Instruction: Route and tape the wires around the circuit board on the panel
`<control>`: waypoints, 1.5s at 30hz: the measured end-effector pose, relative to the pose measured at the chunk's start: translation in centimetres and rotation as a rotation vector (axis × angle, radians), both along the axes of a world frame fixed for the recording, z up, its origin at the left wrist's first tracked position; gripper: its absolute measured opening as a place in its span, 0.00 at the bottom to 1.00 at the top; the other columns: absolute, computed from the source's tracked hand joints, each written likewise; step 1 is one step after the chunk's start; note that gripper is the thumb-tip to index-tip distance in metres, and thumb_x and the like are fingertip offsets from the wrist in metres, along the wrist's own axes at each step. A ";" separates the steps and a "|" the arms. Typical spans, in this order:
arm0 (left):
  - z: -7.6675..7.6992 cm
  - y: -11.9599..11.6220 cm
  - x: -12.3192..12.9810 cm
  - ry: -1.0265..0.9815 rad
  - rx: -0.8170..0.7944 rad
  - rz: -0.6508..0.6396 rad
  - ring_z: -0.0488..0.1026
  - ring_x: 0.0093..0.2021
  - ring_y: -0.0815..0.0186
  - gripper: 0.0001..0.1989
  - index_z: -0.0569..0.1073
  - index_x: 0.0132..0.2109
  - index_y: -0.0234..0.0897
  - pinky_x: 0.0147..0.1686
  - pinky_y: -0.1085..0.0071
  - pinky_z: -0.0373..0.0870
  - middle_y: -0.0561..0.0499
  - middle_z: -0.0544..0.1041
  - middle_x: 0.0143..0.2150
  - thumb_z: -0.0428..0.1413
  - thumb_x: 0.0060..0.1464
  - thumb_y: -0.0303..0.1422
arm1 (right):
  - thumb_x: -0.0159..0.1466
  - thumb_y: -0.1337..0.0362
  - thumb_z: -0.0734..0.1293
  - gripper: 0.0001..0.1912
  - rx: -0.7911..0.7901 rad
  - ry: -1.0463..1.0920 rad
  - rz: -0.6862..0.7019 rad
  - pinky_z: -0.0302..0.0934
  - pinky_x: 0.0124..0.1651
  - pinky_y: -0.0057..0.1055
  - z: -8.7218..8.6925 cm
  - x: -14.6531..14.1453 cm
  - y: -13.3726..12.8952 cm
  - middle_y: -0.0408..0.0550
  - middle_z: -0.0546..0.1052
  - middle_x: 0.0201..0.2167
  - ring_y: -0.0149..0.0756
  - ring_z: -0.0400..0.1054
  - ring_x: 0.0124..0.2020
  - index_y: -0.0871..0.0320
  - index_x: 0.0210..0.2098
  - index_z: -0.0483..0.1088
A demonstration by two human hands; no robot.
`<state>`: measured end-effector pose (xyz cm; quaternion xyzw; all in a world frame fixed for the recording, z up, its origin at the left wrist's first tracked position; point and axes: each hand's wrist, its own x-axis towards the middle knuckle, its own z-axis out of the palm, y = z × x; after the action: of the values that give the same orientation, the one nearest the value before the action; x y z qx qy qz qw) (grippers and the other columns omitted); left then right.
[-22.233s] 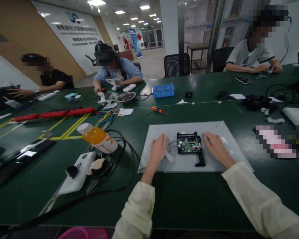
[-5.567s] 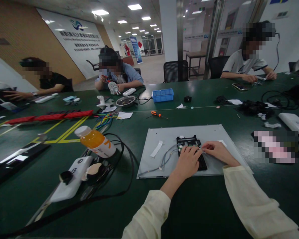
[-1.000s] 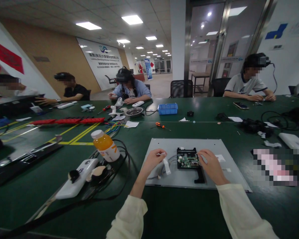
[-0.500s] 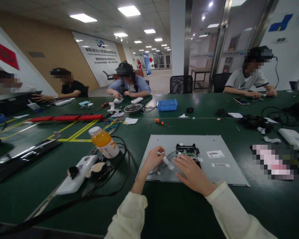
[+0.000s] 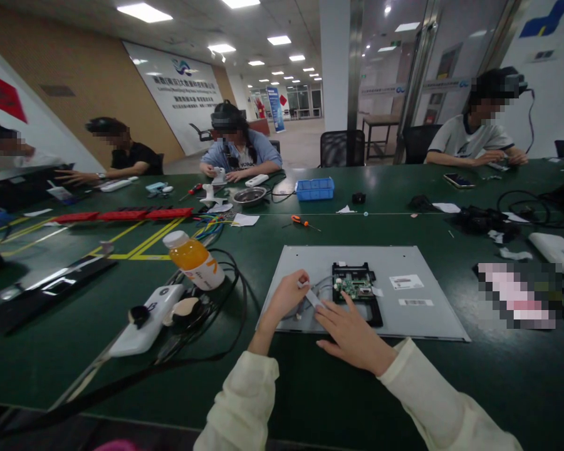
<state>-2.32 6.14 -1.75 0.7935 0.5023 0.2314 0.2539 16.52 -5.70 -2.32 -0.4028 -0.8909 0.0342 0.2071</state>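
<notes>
A flat grey metal panel (image 5: 423, 322) lies on the green table in front of me. On it sits a black bracket (image 5: 375, 313) carrying a green circuit board (image 5: 355, 286). My left hand (image 5: 284, 297) pinches one end of a pale tape strip (image 5: 314, 300) above the panel's left part. Fingers spread, my right hand (image 5: 357, 335) rests palm down over the panel's front edge, its fingertips at the strip's lower end. Its index finger points toward the board. Thin grey cables (image 5: 301, 308) run from the board under the strip, partly hidden by my left hand.
To the left stand an orange drink bottle (image 5: 195, 260), a white device (image 5: 145, 322) and black cables (image 5: 237, 282). Beyond the panel lie an orange-handled screwdriver (image 5: 301, 220) and a blue bin (image 5: 314, 189). A pixelated pink item (image 5: 517, 294) lies right. Several people sit around the table.
My right hand has shifted left and down off the board, uncovering the bracket, and its fingers now lie at the strip. My left hand keeps its pinch. The view has tilted slightly.
</notes>
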 end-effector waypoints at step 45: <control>0.3 -0.4 -0.2 0.261 0.102 -0.309 0.66 0.37 0.64 0.09 0.66 0.34 0.37 0.38 0.70 0.62 0.51 0.68 0.35 0.57 0.49 0.34 | 0.65 0.62 0.61 0.17 0.013 0.044 -0.006 0.52 0.63 0.42 -0.4 -0.6 -0.1 0.54 0.71 0.53 0.38 0.63 0.56 0.61 0.52 0.64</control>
<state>-2.55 5.73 -1.42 0.8962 0.3909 0.1101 0.1785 15.93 -5.78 -2.69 -0.4032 -0.8851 0.0369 0.2295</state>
